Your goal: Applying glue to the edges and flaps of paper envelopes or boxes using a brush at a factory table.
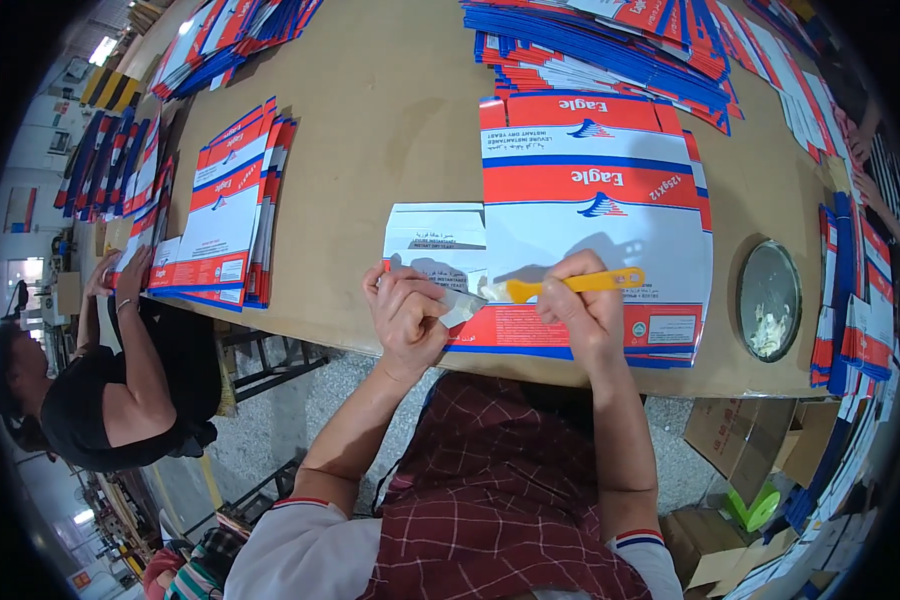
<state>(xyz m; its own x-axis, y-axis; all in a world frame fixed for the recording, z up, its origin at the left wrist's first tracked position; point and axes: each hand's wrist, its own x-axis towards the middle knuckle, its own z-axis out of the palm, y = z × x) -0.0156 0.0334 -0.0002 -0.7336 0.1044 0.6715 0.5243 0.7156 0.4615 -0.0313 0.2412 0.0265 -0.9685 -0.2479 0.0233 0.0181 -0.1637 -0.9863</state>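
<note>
While the flat carton blank [595, 215] lies on the counter [390, 110] at its near edge, I keep my right hand [585, 310] closed around the yellow-handled brush [570, 284], bristles on the lower flap. My left hand [405, 315] pins the white side flap [435, 240], fingers curled. Paste could smear onto the printed face (cause: the blank slipping). A round paste dish [768, 300] sits nearby to the right.

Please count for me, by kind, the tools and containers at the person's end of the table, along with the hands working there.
Yellow-handled brush: 1
Round metal dish of paste: 1
Person's hands, left hand and right hand: 2
Total: 4
</note>
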